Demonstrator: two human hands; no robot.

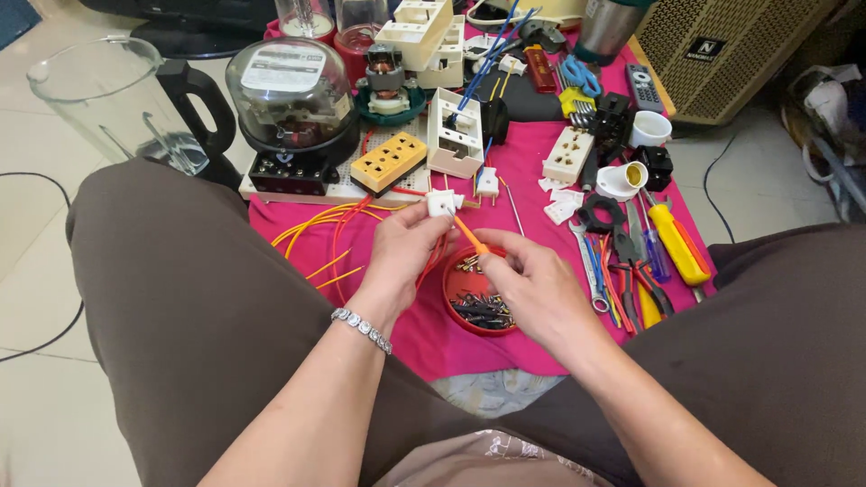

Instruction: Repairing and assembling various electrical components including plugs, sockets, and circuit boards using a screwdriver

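White plastic plug, small and boxy, sits pinched in the fingertips of the person's left hand, held up just above the near edge of a pink cloth spread on the floor between the knees. The left hand is curled closed around it, thumb and fingers gripping its lower part, and a silver bracelet circles that wrist. The right hand is closed too, fingers folded around the end of a thin orange-handled screwdriver whose tip points up and left into the plug, touching it. Directly under both hands lies a round red dish holding a heap of small screws and metal bits (too small to tell apart from here). Loose orange and red wires run across the cloth left of the left hand. Beyond the plug, further up the cloth, stand a yellow socket block, an open white switch box and a domed glass electricity meter. To the right, near the right hand, lie a spanner, pliers and a yellow-handled screwdriver. A clear blender jug stands on the tiles at the far left.
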